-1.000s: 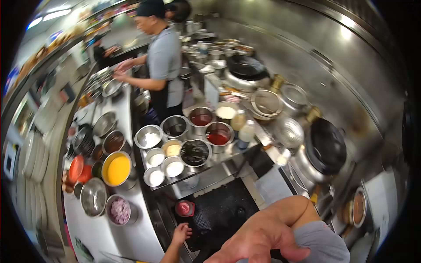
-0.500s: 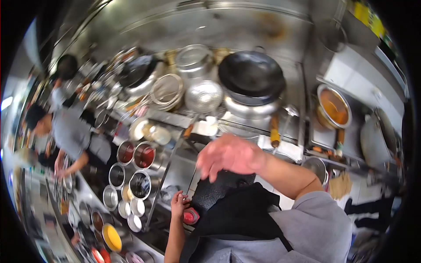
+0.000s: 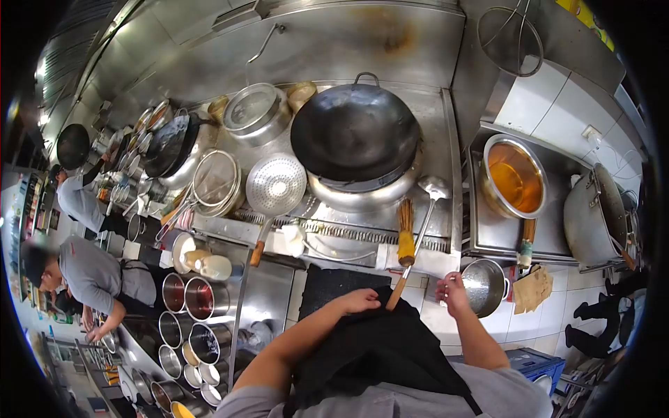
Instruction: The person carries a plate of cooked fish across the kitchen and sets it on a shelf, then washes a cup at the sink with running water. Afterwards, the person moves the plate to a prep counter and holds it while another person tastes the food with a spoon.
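Note:
My left hand (image 3: 359,301) is low over my black apron (image 3: 369,341), back up and fingers loosely stretched to the right. Its fingertips are close to the wooden handle of a ladle (image 3: 435,187), apparently apart from it. My right hand (image 3: 453,291) has its fingers curled in beside a metal pot (image 3: 483,285) at its right; what they hold, if anything, I cannot make out. Ahead, a black wok (image 3: 355,132) sits on the burner. A bristle brush (image 3: 405,237) lies beside the ladle, and a perforated skimmer (image 3: 277,184) rests left of the wok.
A bowl of orange-brown liquid (image 3: 516,177) and a large pot (image 3: 594,219) stand on the right. At left are wire strainers (image 3: 216,180), several metal containers (image 3: 209,299) and two people in grey shirts. A hanging strainer (image 3: 510,42) is at upper right.
My right hand has come down and right, from in front of the stove to near the pot. My left hand has moved right across the apron. The view has shifted too.

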Tool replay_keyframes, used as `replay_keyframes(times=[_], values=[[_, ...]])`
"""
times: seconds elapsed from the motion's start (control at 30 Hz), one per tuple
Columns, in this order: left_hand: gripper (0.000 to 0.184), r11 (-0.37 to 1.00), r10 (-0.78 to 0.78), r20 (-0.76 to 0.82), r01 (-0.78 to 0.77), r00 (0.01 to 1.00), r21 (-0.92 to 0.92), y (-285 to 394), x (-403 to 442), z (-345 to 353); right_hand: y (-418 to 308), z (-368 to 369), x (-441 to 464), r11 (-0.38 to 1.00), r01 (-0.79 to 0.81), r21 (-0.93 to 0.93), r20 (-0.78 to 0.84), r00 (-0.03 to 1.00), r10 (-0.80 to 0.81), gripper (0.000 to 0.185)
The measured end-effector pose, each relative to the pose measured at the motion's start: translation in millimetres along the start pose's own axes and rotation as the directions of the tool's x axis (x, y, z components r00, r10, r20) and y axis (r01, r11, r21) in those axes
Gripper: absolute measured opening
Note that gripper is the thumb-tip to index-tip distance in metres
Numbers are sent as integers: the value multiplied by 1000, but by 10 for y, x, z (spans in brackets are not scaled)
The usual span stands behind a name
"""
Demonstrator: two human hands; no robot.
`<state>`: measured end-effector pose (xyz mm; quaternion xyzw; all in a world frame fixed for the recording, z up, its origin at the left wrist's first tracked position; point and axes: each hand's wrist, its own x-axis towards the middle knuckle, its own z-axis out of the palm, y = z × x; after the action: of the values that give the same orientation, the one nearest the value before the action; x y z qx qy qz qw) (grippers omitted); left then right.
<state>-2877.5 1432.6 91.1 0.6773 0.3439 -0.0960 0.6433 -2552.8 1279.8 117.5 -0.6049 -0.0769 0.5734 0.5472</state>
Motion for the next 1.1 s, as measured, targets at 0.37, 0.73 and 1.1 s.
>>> replay_keyframes(times=[0.37, 0.73, 1.1], values=[[26, 724, 173, 132, -35, 976, -688, 1449, 611, 689, 91, -155, -490, 968, -26, -250, -70, 997, 9, 31], [40, 521, 557, 140, -213, 819, -827, 1790, -757, -1875, -946, 647, 16, 903, 331, -276, -4, 939, -345, 37], [39, 985, 163, -644, -160, 747, 63, 899, -1269, -4033, -1979, 3343, 415, 689, 627, -364, 268, 779, -567, 47]])
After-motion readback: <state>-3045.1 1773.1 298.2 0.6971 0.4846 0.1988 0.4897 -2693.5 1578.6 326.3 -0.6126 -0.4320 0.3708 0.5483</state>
